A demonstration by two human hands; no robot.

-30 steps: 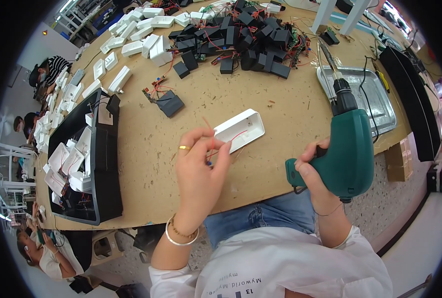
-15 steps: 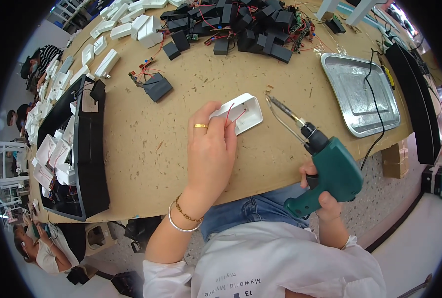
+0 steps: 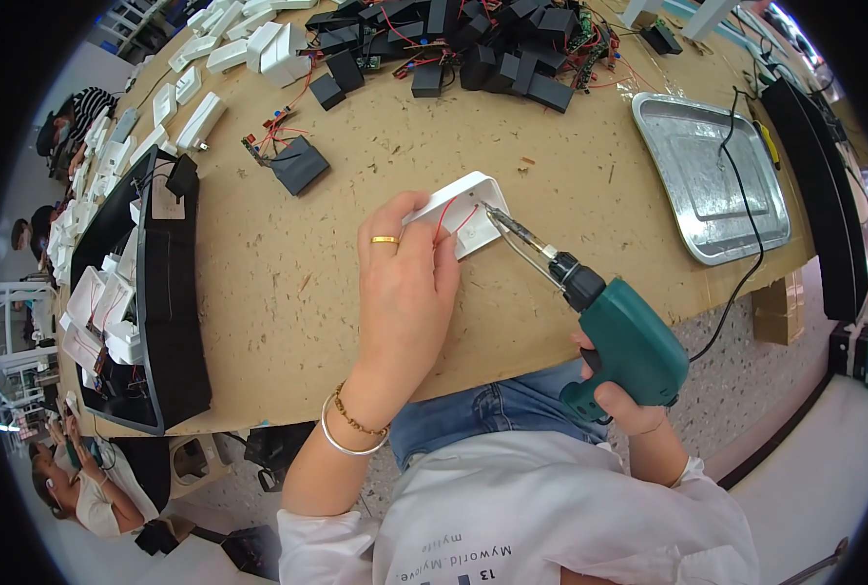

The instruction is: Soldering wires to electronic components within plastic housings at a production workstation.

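My left hand point(image 3: 409, 273) is closed on a white plastic casing point(image 3: 480, 232), an open box shape tilted on the table. Two thin red wires point(image 3: 443, 215) run inside it, near my fingertips. In my right hand point(image 3: 627, 402) is a green pistol-shaped soldering gun point(image 3: 631, 341), gripped by its handle. Its metal tip and the thin feed tube beside it reach into the casing, at the inner end wall by the end of a wire. Whether the tip touches there is too small to tell.
A black bin point(image 3: 175, 302) of white casings stands at left. A black box with a wired circuit board point(image 3: 300, 166) lies beyond my left hand. Black boxes point(image 3: 482, 58) are heaped at the far side. A metal tray point(image 3: 692, 234) and the tool's black cable point(image 3: 743, 200) lie right.
My right hand has moved the soldering gun left, bringing its tip from beside the casing to inside it. My left hand keeps its hold on the casing, and the view has shifted slightly.
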